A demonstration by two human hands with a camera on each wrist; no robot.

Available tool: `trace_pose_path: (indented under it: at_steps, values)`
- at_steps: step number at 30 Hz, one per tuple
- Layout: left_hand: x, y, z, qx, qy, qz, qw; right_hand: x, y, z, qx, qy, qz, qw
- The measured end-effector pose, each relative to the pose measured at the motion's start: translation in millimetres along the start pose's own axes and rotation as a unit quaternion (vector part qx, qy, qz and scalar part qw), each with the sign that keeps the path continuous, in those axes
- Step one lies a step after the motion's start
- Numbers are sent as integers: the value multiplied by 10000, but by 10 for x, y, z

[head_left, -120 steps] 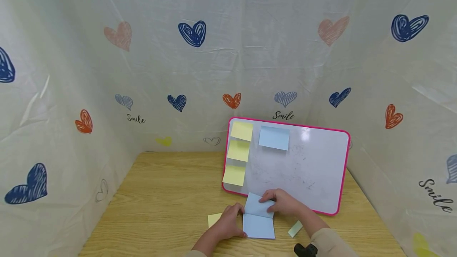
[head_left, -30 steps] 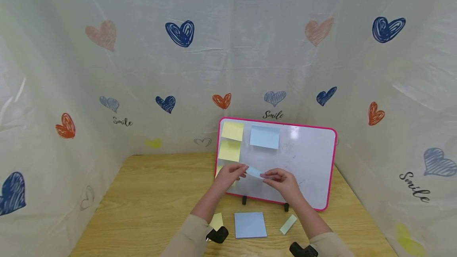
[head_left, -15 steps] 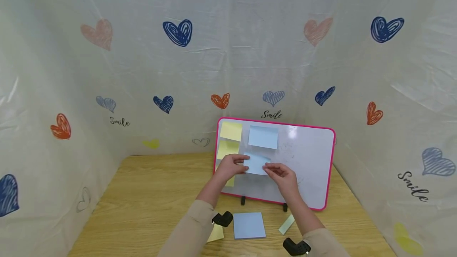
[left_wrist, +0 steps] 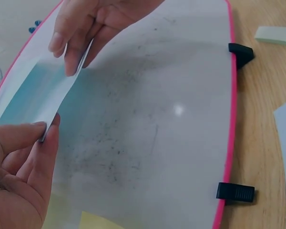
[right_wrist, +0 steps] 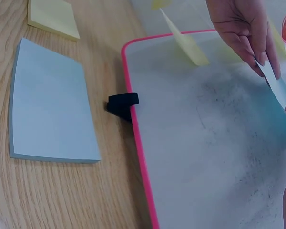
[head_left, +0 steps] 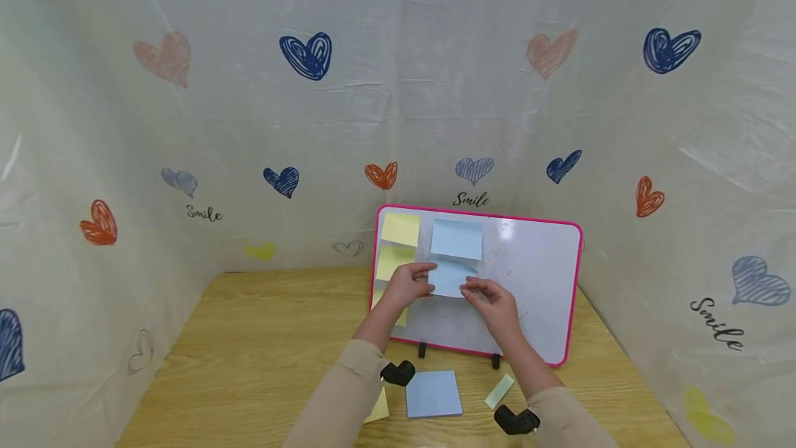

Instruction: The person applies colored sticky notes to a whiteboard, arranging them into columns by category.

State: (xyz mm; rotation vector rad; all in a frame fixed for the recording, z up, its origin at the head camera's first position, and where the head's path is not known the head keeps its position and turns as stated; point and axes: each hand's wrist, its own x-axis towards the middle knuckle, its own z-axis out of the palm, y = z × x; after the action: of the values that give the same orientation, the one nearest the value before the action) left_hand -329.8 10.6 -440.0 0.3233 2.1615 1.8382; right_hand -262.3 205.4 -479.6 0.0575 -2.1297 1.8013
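A blue sticky note is held between both hands in front of the whiteboard, just below another blue sticky note stuck there. My left hand pinches its left edge between thumb and fingers. At its right edge, my right hand pinches the lower corner. In the left wrist view the held note bows slightly and its lower edge stands off the board. Yellow sticky notes run down the board's left side, the lowest partly hidden by my left hand.
A blue sticky note pad lies on the wooden table before the board. Right of it is a narrow pale green pad. A yellow pad sits partly behind my left sleeve. Black clips support the board's lower edge.
A blue note has been peeled from the pad on the table and carried up to the board. Over the last second both hands have raised it toward the upper blue note and turned it flatter.
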Motion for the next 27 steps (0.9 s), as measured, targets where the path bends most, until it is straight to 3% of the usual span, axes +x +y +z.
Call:
trace_pose_path:
  at_steps: [15, 18, 27]
  values:
    - [89, -46, 25, -46, 17, -136, 9999, 52, 13, -38, -217, -174, 67, 9996]
    - [101, -55, 30, -64, 24, -150, 9999, 53, 14, -38, -474, -198, 63, 9987]
    - [120, -78, 40, -229, 9, -103, 9997, 68, 2, 37, -1125, -610, -709, 9892]
